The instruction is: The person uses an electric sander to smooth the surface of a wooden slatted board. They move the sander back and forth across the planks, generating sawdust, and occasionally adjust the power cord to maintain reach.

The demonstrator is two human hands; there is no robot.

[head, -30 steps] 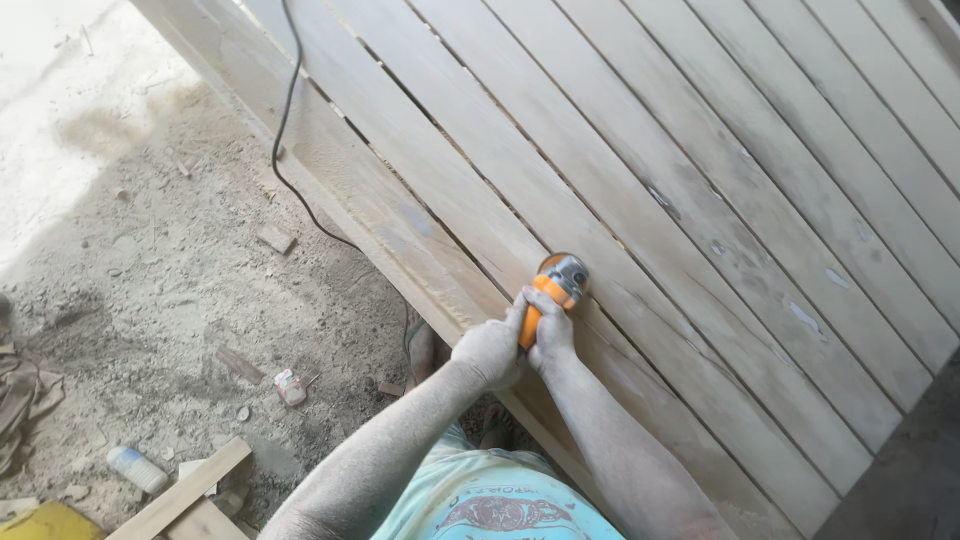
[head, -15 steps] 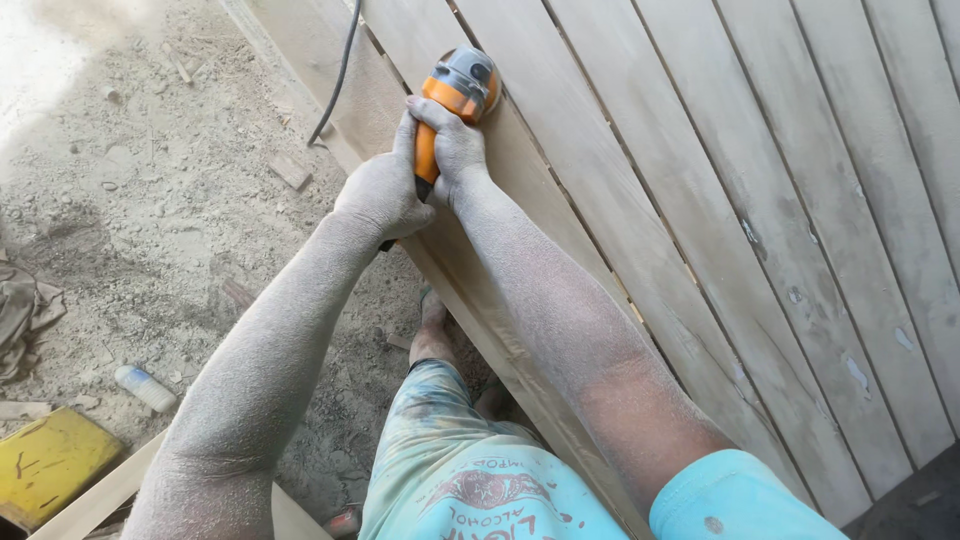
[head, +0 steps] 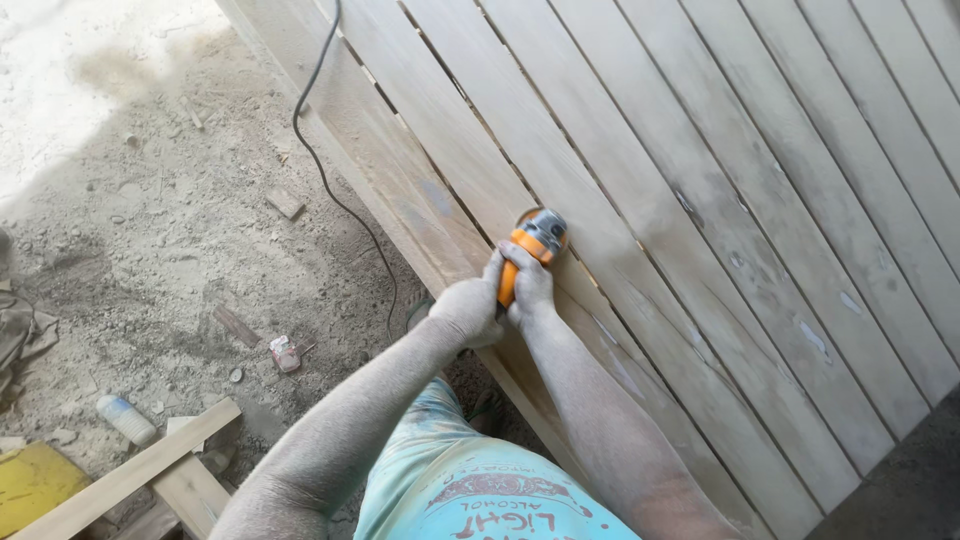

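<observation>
An orange and grey angle grinder rests its disc on a pale slat of a large slatted wooden panel. My left hand grips the rear of the orange handle. My right hand wraps the handle just behind the grey head. Both arms are coated in wood dust. The grinder's black power cord runs from the top of the view down across the panel's edge and the ground towards my hands.
Dusty dirt ground lies left of the panel, strewn with wood scraps. A plastic bottle, a yellow container and loose planks sit at the lower left. My foot stands by the panel's edge.
The grinder and both hands have come back down the slat towards me after reaching far up the panel half a second ago. My arms are bent again.
</observation>
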